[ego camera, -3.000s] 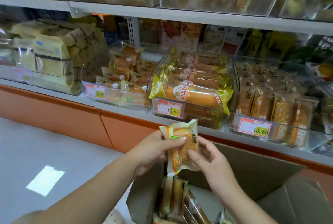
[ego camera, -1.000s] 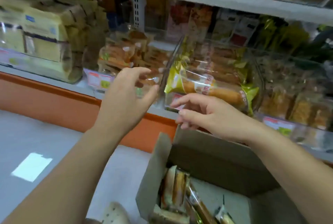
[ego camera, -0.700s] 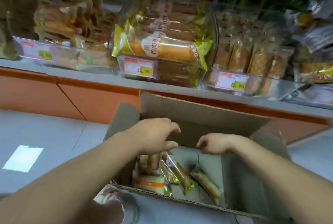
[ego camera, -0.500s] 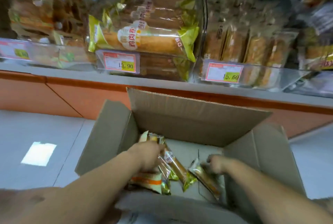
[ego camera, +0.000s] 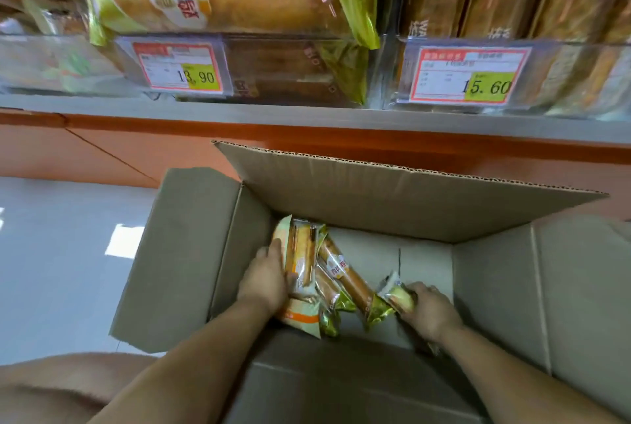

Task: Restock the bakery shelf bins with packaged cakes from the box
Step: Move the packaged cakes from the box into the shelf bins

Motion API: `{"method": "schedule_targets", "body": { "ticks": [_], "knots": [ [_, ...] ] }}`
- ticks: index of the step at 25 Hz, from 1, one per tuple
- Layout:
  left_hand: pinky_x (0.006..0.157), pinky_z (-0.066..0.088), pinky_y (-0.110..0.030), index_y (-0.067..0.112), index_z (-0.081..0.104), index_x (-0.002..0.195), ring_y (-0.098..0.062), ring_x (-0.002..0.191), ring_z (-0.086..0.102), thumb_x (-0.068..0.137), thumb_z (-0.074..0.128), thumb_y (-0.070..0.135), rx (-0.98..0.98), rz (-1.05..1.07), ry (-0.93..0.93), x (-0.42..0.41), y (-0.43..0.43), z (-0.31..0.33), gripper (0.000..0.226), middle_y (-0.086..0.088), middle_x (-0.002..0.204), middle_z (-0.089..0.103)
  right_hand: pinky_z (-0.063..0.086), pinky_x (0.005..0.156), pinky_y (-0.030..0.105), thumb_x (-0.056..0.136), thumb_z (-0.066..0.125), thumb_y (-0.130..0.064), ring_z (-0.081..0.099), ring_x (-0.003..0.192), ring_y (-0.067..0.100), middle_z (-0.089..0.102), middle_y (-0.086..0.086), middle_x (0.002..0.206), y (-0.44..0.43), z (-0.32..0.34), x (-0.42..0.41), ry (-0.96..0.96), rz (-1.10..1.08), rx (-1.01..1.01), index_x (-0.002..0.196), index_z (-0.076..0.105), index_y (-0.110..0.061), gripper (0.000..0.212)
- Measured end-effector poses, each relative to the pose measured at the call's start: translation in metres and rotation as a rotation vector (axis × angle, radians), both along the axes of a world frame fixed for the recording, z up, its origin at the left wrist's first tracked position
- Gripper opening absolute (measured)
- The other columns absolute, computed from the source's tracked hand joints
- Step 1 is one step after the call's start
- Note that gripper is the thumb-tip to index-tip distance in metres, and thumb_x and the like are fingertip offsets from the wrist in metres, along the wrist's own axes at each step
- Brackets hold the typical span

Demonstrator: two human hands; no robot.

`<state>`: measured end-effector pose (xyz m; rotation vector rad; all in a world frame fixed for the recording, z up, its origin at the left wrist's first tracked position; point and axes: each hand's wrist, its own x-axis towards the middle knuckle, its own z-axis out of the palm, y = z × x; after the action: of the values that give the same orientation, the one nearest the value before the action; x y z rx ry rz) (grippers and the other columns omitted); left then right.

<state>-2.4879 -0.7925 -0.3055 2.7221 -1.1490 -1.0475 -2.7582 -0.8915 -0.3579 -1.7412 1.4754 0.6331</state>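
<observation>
The cardboard box (ego camera: pixel 191 253) stands open on a pale grey floor (ego camera: pixel 61 253) that stretches away left of the left hand (ego camera: pixel 264 282). Beyond both hands runs an orange base panel (ego camera: pixel 136 150), and above it a grey shelf edge (ego camera: pixel 307 116) carries clear bins (ego camera: pixel 560 82) with price tags (ego camera: pixel 181 70) reading 13.90 and 15.60.

Inside the box, the left hand grips an upright cake pack (ego camera: pixel 300 259), with an orange-striped pack (ego camera: pixel 300 317) lying under its wrist. The right hand (ego camera: pixel 428 309) curls round a small pack (ego camera: pixel 397 295), holding one end. A long roll pack (ego camera: pixel 345 278) lies slanted between the two hands.

The bins are cut off at the top, and the one far left of the left hand is a blur. Most of the left hand's fingertips are hidden by the pack. The small print on the tags is unreadable.
</observation>
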Motion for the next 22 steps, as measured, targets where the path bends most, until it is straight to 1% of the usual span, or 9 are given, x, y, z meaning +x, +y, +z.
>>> {"method": "schedule_targets", "body": {
  "ticks": [4, 7, 9, 10, 12, 14, 17, 19, 22],
  "knots": [
    [0.099, 0.044, -0.042, 0.018, 0.027, 0.148, -0.031, 0.114, 0.054, 0.087, 0.069, 0.028, -0.041, 0.175, 0.074, -0.002, -0.016, -0.020, 0.075, -0.011, 0.132, 0.042, 0.045, 0.072, 0.027, 0.078, 0.071, -0.032, 0.058, 0.091, 0.013, 0.055, 0.001, 0.112, -0.001, 0.019, 0.011, -0.238, -0.251, -0.005, 0.118, 0.051, -0.027, 0.045],
    [0.095, 0.047, -0.036, 0.017, 0.048, 0.133, -0.028, 0.105, 0.059, 0.080, 0.068, 0.013, -0.056, 0.277, 0.185, -0.003, -0.016, -0.023, 0.056, -0.013, 0.123, 0.052, 0.040, 0.061, 0.020, 0.086, 0.065, -0.026, 0.057, 0.086, 0.005, 0.059, -0.005, 0.104, -0.001, 0.041, 0.028, -0.402, -0.394, 0.109, 0.116, 0.050, -0.026, 0.034],
    [0.085, 0.053, -0.037, 0.010, 0.061, 0.109, -0.029, 0.091, 0.064, 0.076, 0.063, 0.006, -0.067, 0.477, 0.490, -0.002, -0.013, -0.012, 0.034, -0.016, 0.103, 0.066, 0.042, 0.060, 0.021, 0.088, 0.061, -0.025, 0.060, 0.085, 0.005, 0.062, -0.007, 0.102, 0.002, 0.052, 0.039, -0.490, -0.479, 0.189, 0.120, 0.053, -0.023, 0.033],
    [0.078, 0.054, -0.039, 0.007, 0.061, 0.096, -0.030, 0.081, 0.064, 0.071, 0.059, 0.004, -0.068, 0.565, 0.659, -0.003, -0.014, -0.003, 0.025, -0.017, 0.089, 0.066, 0.045, 0.062, 0.022, 0.087, 0.063, -0.026, 0.063, 0.086, 0.007, 0.063, -0.007, 0.104, 0.004, 0.058, 0.043, -0.525, -0.513, 0.209, 0.121, 0.054, -0.024, 0.034],
    [0.068, 0.050, -0.037, 0.006, 0.054, 0.086, -0.029, 0.068, 0.057, 0.053, 0.052, 0.004, -0.110, 0.675, 0.946, -0.010, -0.016, 0.015, 0.032, -0.014, 0.072, 0.055, 0.053, 0.072, 0.028, 0.081, 0.071, -0.030, 0.066, 0.090, 0.010, 0.066, -0.005, 0.108, 0.008, 0.067, 0.051, -0.596, -0.545, 0.210, 0.119, 0.054, -0.027, 0.042],
    [0.070, 0.050, -0.038, 0.003, 0.059, 0.096, -0.032, 0.073, 0.057, 0.045, 0.054, 0.009, -0.153, 0.724, 1.151, -0.021, -0.017, 0.027, 0.051, -0.019, 0.080, 0.057, 0.055, 0.081, 0.031, 0.074, 0.081, -0.032, 0.067, 0.093, 0.010, 0.066, -0.005, 0.110, 0.013, 0.076, 0.058, -0.675, -0.587, 0.186, 0.116, 0.053, -0.027, 0.051],
    [0.084, 0.053, -0.047, -0.001, 0.063, 0.116, -0.038, 0.090, 0.065, 0.070, 0.062, 0.012, -0.202, 0.643, 1.310, -0.042, -0.016, 0.046, 0.048, -0.026, 0.106, 0.067, 0.054, 0.075, 0.022, 0.075, 0.082, -0.025, 0.067, 0.092, 0.006, 0.068, -0.006, 0.108, 0.020, 0.100, 0.064, -0.811, -0.617, 0.160, 0.112, 0.053, -0.026, 0.047],
    [0.094, 0.051, -0.054, 0.009, 0.059, 0.127, -0.039, 0.104, 0.066, 0.084, 0.070, 0.020, -0.243, 0.587, 1.315, -0.051, -0.015, 0.058, 0.046, -0.023, 0.117, 0.067, 0.054, 0.071, 0.020, 0.079, 0.078, -0.026, 0.069, 0.091, 0.005, 0.070, -0.007, 0.108, 0.023, 0.115, 0.064, -0.886, -0.626, 0.174, 0.115, 0.053, -0.029, 0.044],
    [0.098, 0.049, -0.056, 0.015, 0.058, 0.128, -0.035, 0.109, 0.067, 0.085, 0.074, 0.025, -0.316, 0.556, 1.259, -0.057, -0.016, 0.074, 0.048, -0.018, 0.117, 0.069, 0.054, 0.072, 0.022, 0.088, 0.066, -0.020, 0.070, 0.093, 0.008, 0.070, -0.005, 0.109, 0.025, 0.136, 0.059, -0.972, -0.663, 0.195, 0.119, 0.056, -0.029, 0.034]
  ]
}}
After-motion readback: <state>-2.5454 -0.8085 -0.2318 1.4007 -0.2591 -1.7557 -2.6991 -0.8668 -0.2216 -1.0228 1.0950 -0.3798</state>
